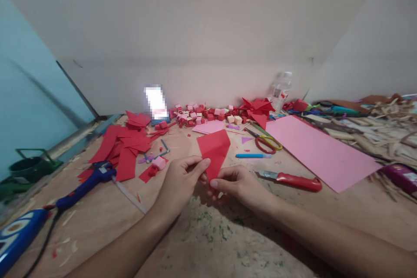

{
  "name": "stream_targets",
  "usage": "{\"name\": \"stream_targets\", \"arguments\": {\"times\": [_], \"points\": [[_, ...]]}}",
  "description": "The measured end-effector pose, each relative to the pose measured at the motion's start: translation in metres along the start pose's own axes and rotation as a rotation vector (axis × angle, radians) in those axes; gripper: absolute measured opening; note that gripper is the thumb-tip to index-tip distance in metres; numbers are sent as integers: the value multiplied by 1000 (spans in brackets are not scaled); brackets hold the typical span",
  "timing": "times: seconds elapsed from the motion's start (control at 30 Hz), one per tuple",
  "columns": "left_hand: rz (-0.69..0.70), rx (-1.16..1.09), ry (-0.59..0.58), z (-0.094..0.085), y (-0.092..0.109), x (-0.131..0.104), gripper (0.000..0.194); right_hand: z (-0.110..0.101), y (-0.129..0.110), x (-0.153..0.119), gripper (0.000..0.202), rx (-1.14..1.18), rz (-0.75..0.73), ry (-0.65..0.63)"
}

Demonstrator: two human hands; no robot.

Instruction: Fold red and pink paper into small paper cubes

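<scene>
A folded piece of red paper (215, 150) is held up over the middle of the table, narrowing to a point at its lower end. My left hand (185, 178) pinches its lower left edge between thumb and fingers. At the bottom tip, my right hand (236, 184) grips the same paper, its thumb on the front. Right of the paper lie a blue pen (250, 156) and a knife with a red handle (299, 181). Scissors with red and yellow handles (269, 142) rest behind the pen.
Red paper strips (127, 150) and a blue glue gun (84, 186) lie left. Small paper cubes (198, 115) line the back, between a lit phone (157, 103) and a plastic bottle (282, 93). Pink sheets (322, 152) and wood scraps (384, 126) lie right.
</scene>
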State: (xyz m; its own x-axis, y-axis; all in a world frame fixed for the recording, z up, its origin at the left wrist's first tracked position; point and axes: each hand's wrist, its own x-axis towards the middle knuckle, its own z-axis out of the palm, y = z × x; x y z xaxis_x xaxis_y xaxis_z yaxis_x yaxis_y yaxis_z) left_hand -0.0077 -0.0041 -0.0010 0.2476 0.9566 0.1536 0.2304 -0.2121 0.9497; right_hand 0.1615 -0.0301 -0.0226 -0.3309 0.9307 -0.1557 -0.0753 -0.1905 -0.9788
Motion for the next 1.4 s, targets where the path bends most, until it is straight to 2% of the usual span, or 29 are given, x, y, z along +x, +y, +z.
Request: {"name": "stream_targets", "arguments": {"times": [0.13, 0.63, 1.13, 1.33, 1.4], "points": [[36, -14, 17, 0, -1, 0, 37, 0, 2, 1, 39, -28, -21, 8], [20, -57, 53, 2, -3, 1, 37, 0, 4, 1, 39, -93, -40, -11], [32, -50, 90, 4, -7, 0, 37, -1, 5, 0, 25, -116, -60, -23], [54, -51, 124, 4, -7, -2, 38, 0, 2, 0, 25, -123, -81, 6], [54, -56, 103, 4, -7, -1, 38, -1, -1, -1, 27, -119, -98, 32]]}}
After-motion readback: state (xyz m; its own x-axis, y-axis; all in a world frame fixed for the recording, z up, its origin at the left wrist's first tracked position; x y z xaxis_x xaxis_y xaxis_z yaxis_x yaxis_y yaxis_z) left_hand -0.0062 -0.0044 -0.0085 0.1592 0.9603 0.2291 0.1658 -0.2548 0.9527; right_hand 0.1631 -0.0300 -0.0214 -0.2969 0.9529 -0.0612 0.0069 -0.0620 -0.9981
